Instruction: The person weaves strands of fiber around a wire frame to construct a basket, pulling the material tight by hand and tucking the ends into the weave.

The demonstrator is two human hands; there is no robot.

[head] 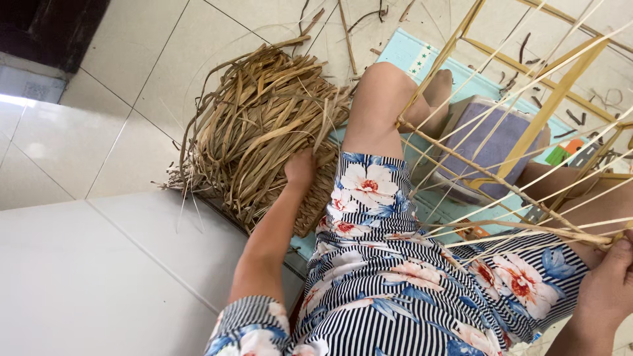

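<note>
A: Where are the hands?

B: The left hand (300, 168) reaches into a pile of dried reed strips (264, 125) on the floor (99, 264); whether its grip is closed cannot be told. The strips run away from the grip.

A: And the other?

B: The right hand (610, 290) pinches pale strands (527, 231) stretched from a wooden frame (547, 105).

The straw pile (260, 125) under the left hand (300, 168) looks dry, fibrous and matt, and the strands (527, 231) at the right hand (610, 290) are paler and smoother. The floor tiles (86, 277) are glossy (they mirror the light), the frame (547, 109) looks like bare wood, and the dress (395, 283) is soft printed cloth.
</note>
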